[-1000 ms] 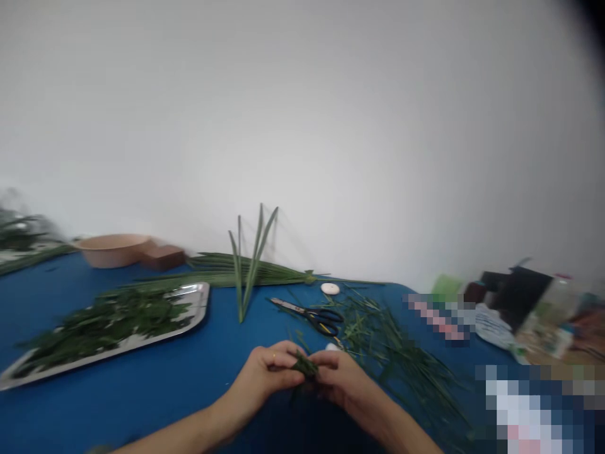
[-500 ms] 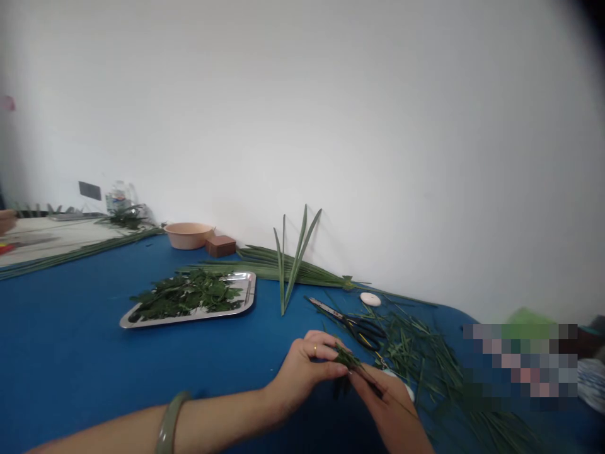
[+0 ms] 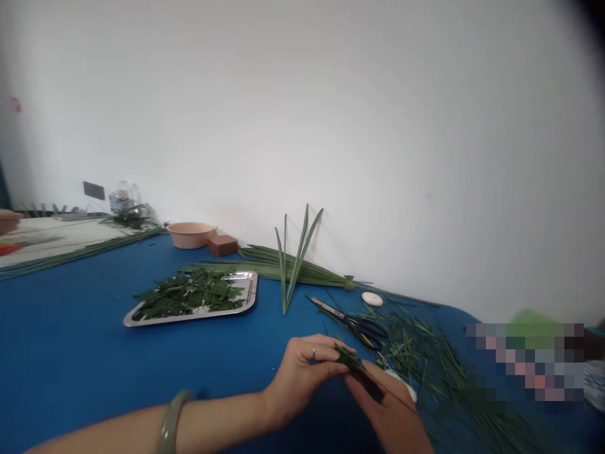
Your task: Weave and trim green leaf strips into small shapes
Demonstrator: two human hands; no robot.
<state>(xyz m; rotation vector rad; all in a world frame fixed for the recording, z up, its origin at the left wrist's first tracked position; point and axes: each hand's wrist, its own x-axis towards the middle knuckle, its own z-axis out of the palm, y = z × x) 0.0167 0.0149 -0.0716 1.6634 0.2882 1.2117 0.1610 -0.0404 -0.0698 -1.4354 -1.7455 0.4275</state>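
Close together over the blue table, my left hand (image 3: 302, 377) and my right hand (image 3: 390, 407) are both closed on a small piece of green leaf (image 3: 348, 357). A thin stem runs from it back across my right hand. My left thumb and fingers pinch the leafy end; fingers partly hide the rest. Just beyond my hands lie black-handled scissors (image 3: 352, 323), blades pointing left. Cut green strips (image 3: 411, 347) are scattered to the right of my right hand. A white oval object (image 3: 372, 299) sits past the scissors.
A metal tray (image 3: 251, 293) of leaves stands left on the blue table (image 3: 85, 353). Behind it are long leaf blades (image 3: 302, 272), a peach basin (image 3: 191, 235) and a brown box (image 3: 222, 245). Another person's hand (image 3: 8, 221) shows at far left. A wall (image 3: 378, 126) closes the back.
The view has shifted slightly, so things appear a little further right. Both hands keep their hold on the leaf, with only small finger movement.
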